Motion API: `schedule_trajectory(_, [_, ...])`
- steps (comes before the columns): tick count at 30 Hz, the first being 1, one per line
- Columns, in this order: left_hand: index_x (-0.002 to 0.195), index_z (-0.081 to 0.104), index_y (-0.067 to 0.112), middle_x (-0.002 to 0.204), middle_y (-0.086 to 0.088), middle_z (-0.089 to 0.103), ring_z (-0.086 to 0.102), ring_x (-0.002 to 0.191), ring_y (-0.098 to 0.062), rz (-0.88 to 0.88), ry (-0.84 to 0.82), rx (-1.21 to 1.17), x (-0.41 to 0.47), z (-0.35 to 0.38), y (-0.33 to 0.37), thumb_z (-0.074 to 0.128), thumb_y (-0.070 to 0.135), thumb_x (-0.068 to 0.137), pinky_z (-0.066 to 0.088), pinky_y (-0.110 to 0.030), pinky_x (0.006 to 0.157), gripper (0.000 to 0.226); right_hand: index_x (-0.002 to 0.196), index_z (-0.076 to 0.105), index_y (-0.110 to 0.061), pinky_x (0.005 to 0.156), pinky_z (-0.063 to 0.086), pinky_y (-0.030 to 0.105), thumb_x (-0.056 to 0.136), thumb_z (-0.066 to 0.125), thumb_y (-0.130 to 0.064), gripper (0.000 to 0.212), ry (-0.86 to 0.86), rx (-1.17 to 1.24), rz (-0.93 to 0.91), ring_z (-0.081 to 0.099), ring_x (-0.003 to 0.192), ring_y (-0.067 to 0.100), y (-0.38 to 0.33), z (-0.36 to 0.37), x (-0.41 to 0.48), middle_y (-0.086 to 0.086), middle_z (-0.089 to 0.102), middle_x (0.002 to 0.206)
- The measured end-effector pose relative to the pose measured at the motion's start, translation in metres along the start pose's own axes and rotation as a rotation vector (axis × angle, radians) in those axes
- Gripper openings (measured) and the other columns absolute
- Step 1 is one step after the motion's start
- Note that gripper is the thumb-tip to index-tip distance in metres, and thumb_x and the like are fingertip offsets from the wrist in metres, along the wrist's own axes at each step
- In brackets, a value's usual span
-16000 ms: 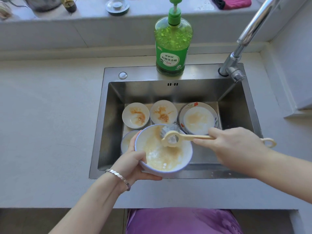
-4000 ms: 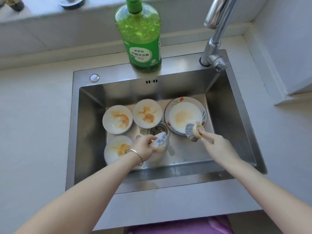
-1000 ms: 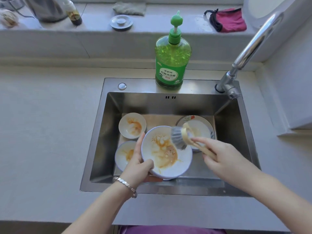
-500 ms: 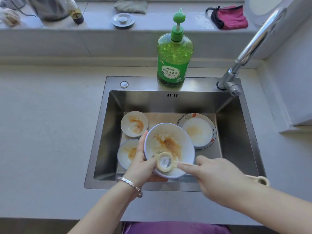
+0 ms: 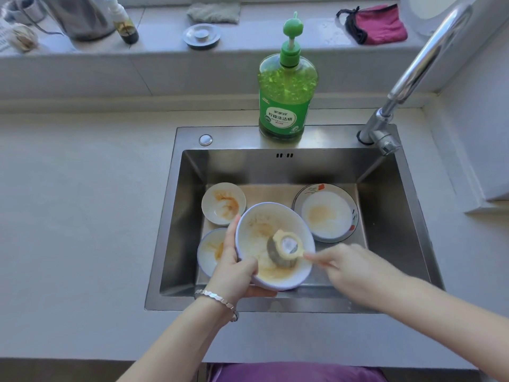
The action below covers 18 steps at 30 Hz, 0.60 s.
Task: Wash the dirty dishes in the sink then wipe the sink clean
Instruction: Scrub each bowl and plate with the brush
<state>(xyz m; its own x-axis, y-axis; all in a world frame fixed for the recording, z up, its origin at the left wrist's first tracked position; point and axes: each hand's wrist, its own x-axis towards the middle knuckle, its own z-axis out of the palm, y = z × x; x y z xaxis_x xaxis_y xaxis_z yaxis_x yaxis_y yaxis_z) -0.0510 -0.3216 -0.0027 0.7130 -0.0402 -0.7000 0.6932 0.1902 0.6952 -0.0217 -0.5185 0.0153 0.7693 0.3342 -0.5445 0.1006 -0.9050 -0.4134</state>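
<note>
1. Stainless steel sink (image 5: 237,137): holds all the dishes in view. Its floor and walls show no wiping cloth and no visible stream of water. Assessment: the sink wipe, the final step, has not started.

2. Faucet (image 5: 413,67): mounted at the right rear corner of the sink. The outlet is out of frame.

3. Dish soap bottle (image 5: 286,97): stands upright on the rear rim, mostly full.

4. Large white bowl (image 5: 257,230): the item being worked on, held tilted above the front of the basin. The left hand (image 5: 234,274) grips its left edge, with the thumb curled over the rim and the fingers (image 5: 231,238) running up the outside. Orange residue smears the interior and pale foam gathers in the lower part. Assessment: scrubbing is under way and rinsing is not yet done.

5. Floral-rimmed plate (image 5: 326,213): lies flat at the right rear of the basin, with a faint tan stain at its centre. Not yet washed.

6. Small white bowl (image 5: 223,204): lies at the left rear, streaked orange. Not yet washed.

7. Small blue-rimmed dish (image 5: 210,250): lies at the left front, partly hidden behind the left hand, with an orange stain visible. Not yet washed.

8. Dish brush (image 5: 285,248): the head presses into the large bowl. The right hand (image 5: 355,271) is motion-blurred, its fingers closed on the handle just beside the head.

Progress estimate: early. No dish in view appears clean, and three wait behind the one in hand.
</note>
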Motion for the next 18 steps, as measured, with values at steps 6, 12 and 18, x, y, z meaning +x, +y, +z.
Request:
schedule_trajectory(6, [0.123,0.035,0.060,0.115,0.011,0.053,0.069,0.078,-0.023,-0.016,-0.038,0.003,-0.002,0.004,-0.004,0.031,-0.012,0.080,0.056,-0.044,0.055,0.084,0.125,0.049,-0.051,0.086,0.046,0.032,0.096,0.036,-0.024,0.042,-0.010,0.131,-0.001,0.056,0.109,0.022,-0.012,0.007,0.006,-0.003,0.062,0.122])
schedule_trajectory(12, [0.124,0.035,0.060,0.116,0.009,0.053,0.064,0.093,-0.027,0.019,-0.020,0.099,-0.004,0.002,-0.002,0.035,-0.013,0.081,0.058,-0.044,0.056,0.085,0.121,0.052,-0.052,0.082,0.045,0.023,0.094,0.040,-0.027,0.038,-0.098,0.244,-0.058,0.055,0.113,0.012,-0.022,0.019,-0.012,-0.012,0.061,0.125])
schedule_trajectory(18, [0.129,0.034,0.055,0.118,0.006,0.050,0.067,0.087,-0.031,-0.031,-0.038,0.033,-0.003,-0.006,0.001,0.032,-0.013,0.079,0.057,-0.049,0.058,0.084,0.125,0.050,-0.050,0.068,0.038,0.026,0.094,0.035,-0.022,0.044,-0.053,0.038,0.020,0.056,0.103,0.021,-0.002,0.011,-0.004,-0.001,0.065,0.116])
